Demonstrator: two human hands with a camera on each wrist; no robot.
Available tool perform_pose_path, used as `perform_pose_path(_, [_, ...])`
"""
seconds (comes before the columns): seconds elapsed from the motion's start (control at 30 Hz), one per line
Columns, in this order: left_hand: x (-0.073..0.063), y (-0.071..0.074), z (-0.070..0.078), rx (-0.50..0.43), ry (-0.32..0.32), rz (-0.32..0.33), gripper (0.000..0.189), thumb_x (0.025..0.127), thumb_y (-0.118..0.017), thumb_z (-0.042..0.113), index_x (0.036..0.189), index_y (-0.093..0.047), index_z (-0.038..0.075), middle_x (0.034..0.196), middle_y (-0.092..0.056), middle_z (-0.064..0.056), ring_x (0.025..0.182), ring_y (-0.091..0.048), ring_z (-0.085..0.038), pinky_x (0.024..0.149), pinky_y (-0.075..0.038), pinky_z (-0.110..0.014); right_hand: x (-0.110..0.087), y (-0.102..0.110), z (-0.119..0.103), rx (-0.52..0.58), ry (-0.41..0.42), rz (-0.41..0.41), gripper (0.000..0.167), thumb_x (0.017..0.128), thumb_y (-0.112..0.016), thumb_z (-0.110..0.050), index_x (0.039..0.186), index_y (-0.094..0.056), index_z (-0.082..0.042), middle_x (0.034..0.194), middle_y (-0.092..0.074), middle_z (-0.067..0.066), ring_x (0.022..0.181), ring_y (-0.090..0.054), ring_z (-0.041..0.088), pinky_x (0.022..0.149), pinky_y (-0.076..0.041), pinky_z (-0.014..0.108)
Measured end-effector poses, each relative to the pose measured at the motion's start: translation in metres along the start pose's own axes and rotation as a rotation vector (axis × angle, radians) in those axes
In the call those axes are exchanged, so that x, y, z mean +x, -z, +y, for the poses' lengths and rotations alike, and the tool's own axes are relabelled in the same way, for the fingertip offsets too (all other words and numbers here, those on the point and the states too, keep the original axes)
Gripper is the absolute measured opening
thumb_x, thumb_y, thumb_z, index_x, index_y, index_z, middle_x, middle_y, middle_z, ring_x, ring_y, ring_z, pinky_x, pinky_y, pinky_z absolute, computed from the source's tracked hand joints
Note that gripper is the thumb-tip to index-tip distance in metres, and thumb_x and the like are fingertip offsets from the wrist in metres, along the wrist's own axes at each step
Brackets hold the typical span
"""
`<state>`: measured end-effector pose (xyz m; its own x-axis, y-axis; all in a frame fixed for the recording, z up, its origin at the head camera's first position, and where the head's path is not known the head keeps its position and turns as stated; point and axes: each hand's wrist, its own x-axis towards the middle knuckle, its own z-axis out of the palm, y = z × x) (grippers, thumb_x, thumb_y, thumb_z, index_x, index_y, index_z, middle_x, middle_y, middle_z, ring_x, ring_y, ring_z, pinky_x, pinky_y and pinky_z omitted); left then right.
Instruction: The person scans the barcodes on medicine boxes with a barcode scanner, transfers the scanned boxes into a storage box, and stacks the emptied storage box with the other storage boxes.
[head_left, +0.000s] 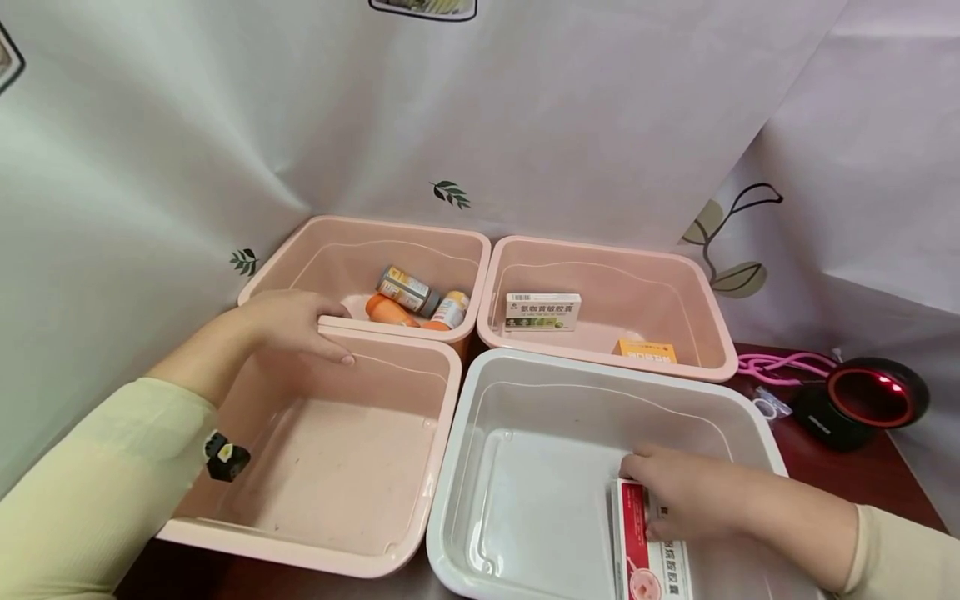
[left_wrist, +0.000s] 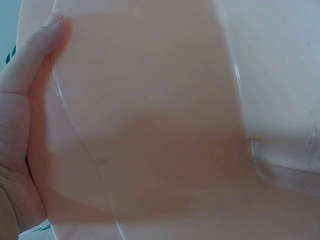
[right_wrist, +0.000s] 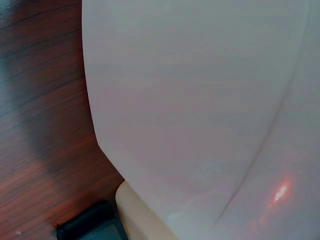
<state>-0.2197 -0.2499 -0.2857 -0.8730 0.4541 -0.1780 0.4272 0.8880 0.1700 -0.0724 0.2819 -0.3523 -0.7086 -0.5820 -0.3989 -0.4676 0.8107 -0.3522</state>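
Note:
My right hand (head_left: 686,492) reaches into the grey-white bin (head_left: 450,500) and grips a red-and-white medicine box (head_left: 636,529) at its upper end. Part of that box lies under the fingers, and its lower end runs off the frame. My left hand (head_left: 292,323) rests across the rim between the near pink bin (head_left: 442,467) and the far left pink bin (head_left: 367,225). In the left wrist view, its thumb (left_wrist: 42,42) lies along the pink wall. The right wrist view shows bin wall and tabletop, not the hand.
Several bottles, among them a grey one (head_left: 405,290), lie in the far left bin. A white-green medicine box (head_left: 542,312) and an orange box (head_left: 647,351) are in the far right pink bin (head_left: 708,321). A black scanner (head_left: 862,404) with red lights and a pink cord (head_left: 780,363) stand right.

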Motion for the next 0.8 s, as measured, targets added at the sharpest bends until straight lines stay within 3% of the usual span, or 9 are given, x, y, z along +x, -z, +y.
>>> perform_pose_path(0.23, [0.0, 0.001, 0.0, -0.001, -0.005, -0.003, 0.07, 0.076, -0.086, 0.068, 0.124, -0.077, 0.018, 0.104, -0.075, 0.006, 0.094, -0.068, -0.015, 0.082, -0.053, -0.05, 0.0, 0.001, 0.0, 0.009, 0.025, 0.052, 0.048, 0.075, -0.091, -0.007, 0.108, -0.06, -0.021, 0.086, -0.055, -0.015, 0.079, -0.052, 0.005, 0.074, -0.051, 0.034])
perform_pose_path(0.4, [-0.001, 0.001, 0.0, 0.0, -0.004, -0.002, 0.07, 0.076, -0.086, 0.068, 0.124, -0.077, 0.018, 0.103, -0.075, 0.006, 0.093, -0.068, -0.015, 0.081, -0.052, -0.049, -0.004, 0.005, 0.0, -0.003, 0.106, 0.102, 0.049, 0.074, -0.093, -0.009, 0.108, -0.062, -0.027, 0.087, -0.056, -0.021, 0.078, -0.052, 0.002, 0.073, -0.05, 0.031])
perform_pose_path(0.67, [-0.002, 0.001, 0.0, -0.014, -0.01, -0.001, 0.069, 0.076, -0.086, 0.067, 0.123, -0.077, 0.018, 0.102, -0.075, 0.007, 0.092, -0.067, -0.014, 0.081, -0.053, -0.049, -0.01, 0.014, -0.011, 0.083, 0.244, 0.144, 0.046, 0.076, -0.087, -0.003, 0.107, -0.067, -0.031, 0.082, -0.059, -0.028, 0.071, -0.053, -0.004, 0.065, -0.048, 0.024])
perform_pose_path(0.8, [-0.001, 0.001, 0.0, -0.018, -0.011, 0.0, 0.069, 0.076, -0.086, 0.067, 0.123, -0.077, 0.017, 0.103, -0.075, 0.007, 0.093, -0.068, -0.014, 0.082, -0.053, -0.049, -0.016, 0.028, -0.017, 0.114, 0.302, 0.178, 0.043, 0.08, -0.088, -0.005, 0.105, -0.067, -0.032, 0.083, -0.062, -0.029, 0.072, -0.056, -0.006, 0.064, -0.05, 0.022])
